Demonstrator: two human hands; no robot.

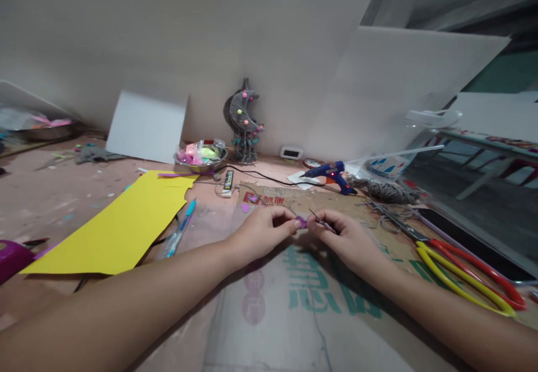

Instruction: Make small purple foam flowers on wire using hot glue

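My left hand (269,229) pinches a small purple piece (301,222) between thumb and fingertips, above the cardboard sheet (269,327). Facing it, my right hand (342,235) is closed around a thin, dark, pointed tool (320,221), whose exact kind I cannot make out. The right fingertips meet the purple piece at its right end. Just left of the hands, a loose purple scrap (245,208) lies near the cardboard's far edge.
Yellow paper (121,221) and a blue pen (181,229) lie left. Behind stand a bowl (202,166), a grey moon ornament (244,114) and a blue glue gun (332,175) with a lit red light. Large scissors (466,271), grey yarn (384,190) and a phone (474,243) are right.
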